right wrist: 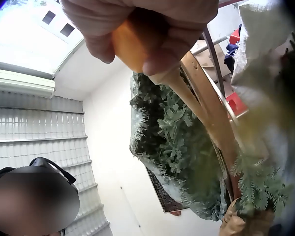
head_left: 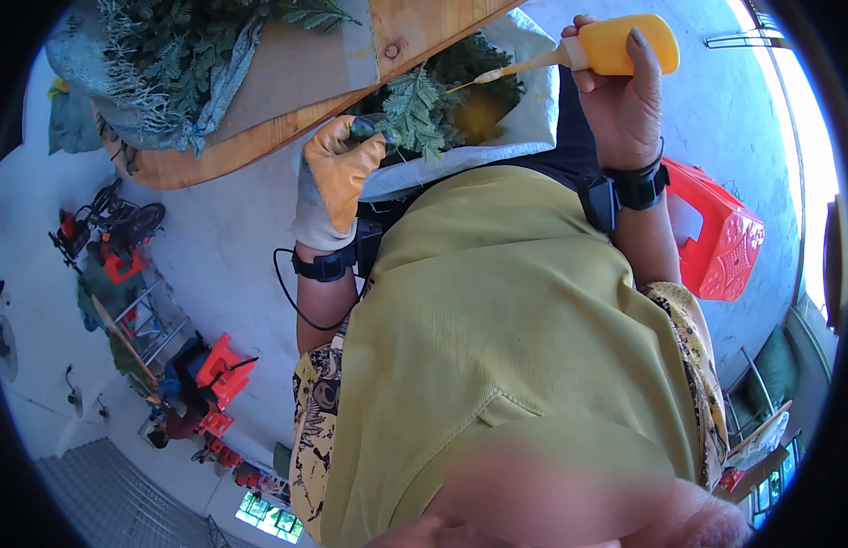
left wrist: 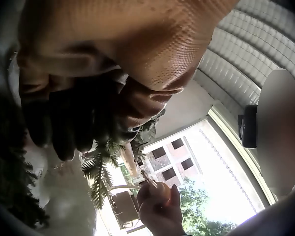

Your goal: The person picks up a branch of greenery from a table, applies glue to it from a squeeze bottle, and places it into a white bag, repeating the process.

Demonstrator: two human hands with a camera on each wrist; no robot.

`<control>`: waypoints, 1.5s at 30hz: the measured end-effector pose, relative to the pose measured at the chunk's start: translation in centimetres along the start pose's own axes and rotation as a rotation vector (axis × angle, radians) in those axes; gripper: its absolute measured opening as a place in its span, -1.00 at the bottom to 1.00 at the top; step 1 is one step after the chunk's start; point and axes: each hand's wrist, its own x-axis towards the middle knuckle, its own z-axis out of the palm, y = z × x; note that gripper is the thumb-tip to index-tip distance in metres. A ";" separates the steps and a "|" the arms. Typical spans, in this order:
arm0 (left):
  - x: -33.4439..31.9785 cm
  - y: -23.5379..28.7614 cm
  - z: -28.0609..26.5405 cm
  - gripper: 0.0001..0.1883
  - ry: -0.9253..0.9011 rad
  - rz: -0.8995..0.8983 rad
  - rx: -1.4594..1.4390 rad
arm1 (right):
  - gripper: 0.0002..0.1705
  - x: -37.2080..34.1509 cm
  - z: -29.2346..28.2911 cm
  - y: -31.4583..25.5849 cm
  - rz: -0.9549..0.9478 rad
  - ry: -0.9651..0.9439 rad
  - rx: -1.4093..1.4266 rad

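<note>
In the head view the left hand (head_left: pixel 340 173), in an orange and grey glove with dark fingertips, pinches a green fern-like sprig (head_left: pixel 420 114). The bare right hand (head_left: pixel 625 105) grips a yellow squeeze bottle (head_left: pixel 630 46) whose long pale nozzle (head_left: pixel 524 67) points left at the sprig; whether the tip touches it I cannot tell. The left wrist view has the gloved fingers (left wrist: pixel 64 118) curled above the sprig (left wrist: pixel 99 172). From the right wrist, the bottle (right wrist: pixel 135 42) sits between fingers and thumb, its nozzle (right wrist: pixel 187 96) angled toward the table edge.
A wooden table (head_left: pixel 259 142) bears a woven sack (head_left: pixel 227 82) of greenery. An open white sack (head_left: pixel 534 110) with more greenery lies by the lap. A red stool (head_left: pixel 726 237) stands beside the right arm. Farther off are red stools (head_left: pixel 225 370), a motorbike (head_left: pixel 122 215) and seated people.
</note>
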 end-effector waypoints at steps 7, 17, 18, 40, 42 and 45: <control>0.2 0.6 0.4 -0.95 -0.124 -0.016 0.105 | -0.43 -0.6 1.1 0.3 0.023 -0.096 -0.056; 0.6 0.0 0.3 -0.91 -0.186 -0.068 -0.145 | -0.46 -0.9 3.4 0.9 0.003 -0.050 -0.101; 0.7 -0.1 0.2 -0.90 -0.182 -0.131 -0.181 | -0.46 -0.9 3.5 0.9 0.004 -0.050 -0.101; 1.3 0.7 0.2 -0.81 -0.315 0.048 0.219 | -0.54 -0.7 2.4 1.1 0.021 -0.068 -0.189; 1.3 0.6 0.2 -0.81 -0.303 0.016 0.191 | -0.54 -0.7 2.5 1.1 0.011 -0.044 -0.194; 1.5 0.4 0.0 -0.82 -0.321 0.040 0.259 | -0.54 -0.8 2.4 1.0 -0.007 -0.020 -0.187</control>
